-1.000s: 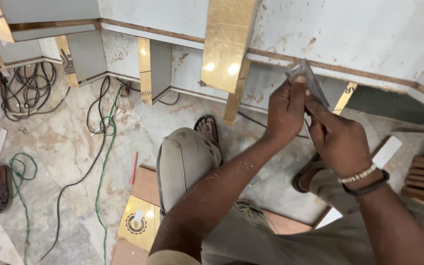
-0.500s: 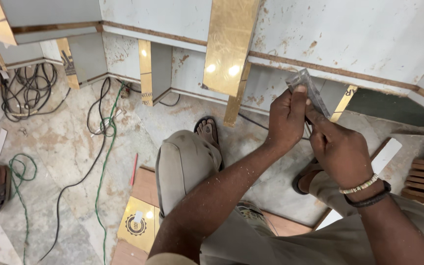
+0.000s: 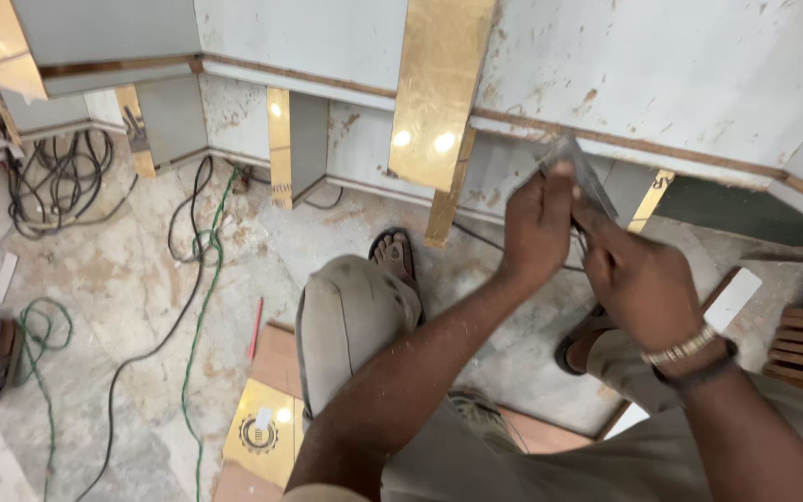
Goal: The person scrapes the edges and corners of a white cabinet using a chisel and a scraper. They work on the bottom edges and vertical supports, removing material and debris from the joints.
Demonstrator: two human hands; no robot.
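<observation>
Head view, looking down past the knees to the floor.

Both hands are raised in front of the white panel. The left hand is closed, fingers pinched on a thin strip. The right hand is curled shut just beside it, fingertips meeting the same strip lower down; the exact grip is blurred.

Strip: narrow, flat, greyish and partly see-through, motion-blurred. Its long axis runs diagonally, with the upper end up-left near the panel's lower edge and the lower end down-right toward the right hand. Material cannot be told.

The right wrist carries a metal-link bracelet and a dark band.

A polished gold strip, mirror-bright with two light spots, lies vertically across the panel face. The panel is matt, with brown smears.

The floor is mottled beige stone. A green cable and black cables trail over it. A red pencil lies near the left knee, and a sandalled foot is beyond it.
</observation>
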